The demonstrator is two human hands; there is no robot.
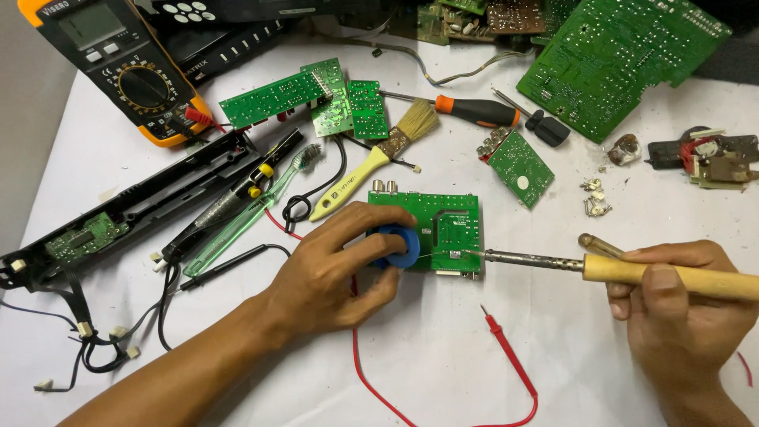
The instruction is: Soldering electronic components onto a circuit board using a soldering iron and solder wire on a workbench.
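My left hand (332,273) grips the blue solder spool (398,247) on the green circuit board (431,225) (mid-tabletop); right hand (684,304) closed around the soldering iron (624,269). Tip should stay steady on the joint.

Head view, close above cluttered workbench (443,356)

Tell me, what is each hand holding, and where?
Right hand grips the soldering iron by its wooden handle; left hand holds the blue solder spool around its rim.
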